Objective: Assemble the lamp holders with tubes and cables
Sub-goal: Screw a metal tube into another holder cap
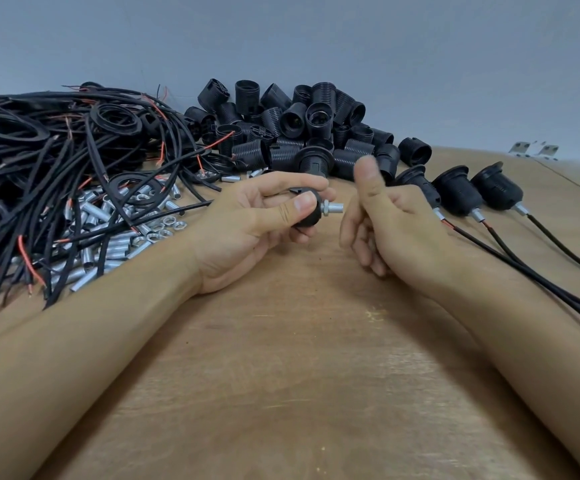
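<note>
Bare wooden table [299, 375] nearest, both forearms resting on it.
Left hand [247, 230] gripping black lamp holder cap [311, 216], metal tube [333, 207] pointing right, axis horizontal; right hand [385, 230] loosely curled, holding nothing.

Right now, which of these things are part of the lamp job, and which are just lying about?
Part of the job:
- cap with tube, held in the left hand
- right hand, empty
- cables
- loose tubes
- nuts
- holders
- finished lamps

Lying about:
- metal brackets at the table's far right edge
</note>
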`<state>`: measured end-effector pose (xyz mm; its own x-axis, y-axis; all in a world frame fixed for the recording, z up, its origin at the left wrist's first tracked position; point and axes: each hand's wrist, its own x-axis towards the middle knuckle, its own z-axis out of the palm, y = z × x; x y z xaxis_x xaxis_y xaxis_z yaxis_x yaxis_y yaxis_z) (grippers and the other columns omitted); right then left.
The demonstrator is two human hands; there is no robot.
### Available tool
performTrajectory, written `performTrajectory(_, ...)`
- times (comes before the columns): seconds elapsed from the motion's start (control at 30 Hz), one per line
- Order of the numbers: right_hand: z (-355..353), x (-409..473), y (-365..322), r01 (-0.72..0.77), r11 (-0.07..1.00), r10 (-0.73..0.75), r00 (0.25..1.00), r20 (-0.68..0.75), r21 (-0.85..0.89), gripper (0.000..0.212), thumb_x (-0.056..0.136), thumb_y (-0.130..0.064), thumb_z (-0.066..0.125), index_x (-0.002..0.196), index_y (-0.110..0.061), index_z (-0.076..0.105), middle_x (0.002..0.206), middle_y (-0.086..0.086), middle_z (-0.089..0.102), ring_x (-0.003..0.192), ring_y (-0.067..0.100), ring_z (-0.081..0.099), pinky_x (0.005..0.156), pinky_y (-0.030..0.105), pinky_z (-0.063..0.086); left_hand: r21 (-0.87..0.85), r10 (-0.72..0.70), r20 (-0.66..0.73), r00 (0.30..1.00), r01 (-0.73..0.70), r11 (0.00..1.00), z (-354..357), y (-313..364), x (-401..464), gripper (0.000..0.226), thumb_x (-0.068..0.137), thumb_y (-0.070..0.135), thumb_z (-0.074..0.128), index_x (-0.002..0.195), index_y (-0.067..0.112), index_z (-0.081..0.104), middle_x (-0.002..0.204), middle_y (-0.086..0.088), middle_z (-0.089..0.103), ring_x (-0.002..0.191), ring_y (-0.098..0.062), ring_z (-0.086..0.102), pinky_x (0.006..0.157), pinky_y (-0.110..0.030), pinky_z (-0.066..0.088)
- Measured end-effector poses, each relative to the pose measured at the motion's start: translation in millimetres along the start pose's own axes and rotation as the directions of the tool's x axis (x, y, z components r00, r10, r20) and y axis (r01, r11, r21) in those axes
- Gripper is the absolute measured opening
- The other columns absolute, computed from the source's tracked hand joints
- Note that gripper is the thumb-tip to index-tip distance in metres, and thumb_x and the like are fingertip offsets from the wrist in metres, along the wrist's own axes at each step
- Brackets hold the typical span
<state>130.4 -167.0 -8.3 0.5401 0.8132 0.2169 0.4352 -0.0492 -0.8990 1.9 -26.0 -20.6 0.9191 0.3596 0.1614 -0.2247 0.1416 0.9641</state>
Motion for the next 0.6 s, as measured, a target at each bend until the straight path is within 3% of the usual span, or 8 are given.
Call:
performTrajectory(0.07,0.5,-1.1,-2.0,-0.016,1.0,0.017,0.999,0.031,-0.008,0.069,0.092,-0.069,0.038,0.073,-0.009,0.064,0.05,0.007,0.058,0.036,0.014,0.047,0.037,0.017,0.034,-0.007,-0.001,-0.007,1.0,0.001,1.0,-0.3,0.1,0.5,0.038,0.083,0.014,0.06,0.119,0.003,0.062,0.107,-0.01,0.072,0.075,-0.019,0.059,0.074,-0.027,0.05)
performTrajectory(0.13,1.8,-1.6,-1.2,0.034,0.999,-0.033,0.998,0.052,-0.011,0.042,0.097,-0.048,0.055,0.078,-0.012,0.06,0.053,0.004,0.058,0.038,0.014,0.047,0.037,0.018,0.034,-0.009,-0.004,0.0,1.0,0.004,1.0,-0.2,-0.1,0.3,0.038,0.083,0.014,0.059,0.119,0.003,0.061,0.102,-0.009,0.072,0.075,-0.019,0.059,0.074,-0.027,0.05)
performTrajectory(0.17,1.9,-1.8,-0.2,0.038,0.999,-0.038,0.998,0.053,-0.012,0.041,0.098,-0.044,0.055,0.074,-0.011,0.06,0.051,0.005,0.057,0.036,0.015,0.045,0.037,0.019,0.033,-0.006,-0.003,0.004,1.0,0.003,1.0,0.0,-0.3,0.1,0.037,0.083,0.014,0.059,0.118,0.003,0.062,0.101,-0.009,0.071,0.075,-0.019,0.059,0.074,-0.027,0.05)
performTrajectory(0.27,0.8,-1.8,-0.7,-0.037,0.999,0.037,0.999,0.034,-0.007,0.076,0.093,-0.068,0.031,0.062,-0.006,0.064,0.044,0.012,0.056,0.03,0.015,0.042,0.036,0.016,0.033,-0.002,0.004,0.0,1.0,-0.004,1.0,0.7,-0.6,0.3,0.036,0.083,0.013,0.059,0.117,0.004,0.062,0.104,-0.009,0.071,0.074,-0.019,0.059,0.074,-0.027,0.05)
performTrajectory(0.33,0.4,-2.8,-3.4,-0.025,1.0,0.024,0.999,0.036,0.013,0.064,0.093,-0.065,0.04,0.075,-0.009,0.066,0.051,0.012,0.06,0.032,0.016,0.045,0.036,0.015,0.032,0.001,0.0,-0.004,1.0,0.0,1.0,0.4,-1.2,0.7,0.036,0.083,0.014,0.059,0.118,0.003,0.061,0.102,-0.011,0.07,0.077,-0.021,0.058,0.076,-0.029,0.049)
performTrajectory(0.4,1.3,-2.4,-2.4,0.017,1.0,-0.018,0.999,0.045,0.012,0.043,0.097,-0.049,0.054,0.081,-0.011,0.062,0.053,0.007,0.059,0.033,0.017,0.044,0.036,0.017,0.031,0.004,-0.004,0.008,1.0,0.004,1.0,0.3,-1.4,0.6,0.038,0.084,0.013,0.059,0.12,0.002,0.061,0.101,-0.014,0.067,0.079,-0.023,0.057,0.077,-0.03,0.049)
performTrajectory(0.5,1.3,-0.5,0.4,-0.027,1.0,0.027,0.999,0.046,0.002,0.07,0.094,-0.062,0.038,0.066,-0.004,0.063,0.043,0.009,0.054,0.027,0.014,0.039,0.034,0.015,0.029,0.008,0.007,0.02,1.0,-0.007,1.0,-0.6,-0.6,0.2,0.037,0.084,0.014,0.059,0.119,0.004,0.062,0.099,-0.006,0.072,0.075,-0.019,0.059,0.075,-0.028,0.051)
performTrajectory(0.6,0.7,-3.0,-2.7,-0.007,1.0,0.007,0.996,0.085,0.003,0.058,0.093,-0.06,0.045,0.083,-0.006,0.065,0.051,0.008,0.058,0.03,0.014,0.041,0.034,0.017,0.03,-0.007,0.003,0.021,1.0,-0.003,1.0,-2.3,-1.5,1.1,0.038,0.084,0.013,0.06,0.121,0.002,0.061,0.1,-0.011,0.071,0.079,-0.023,0.058,0.076,-0.03,0.049)
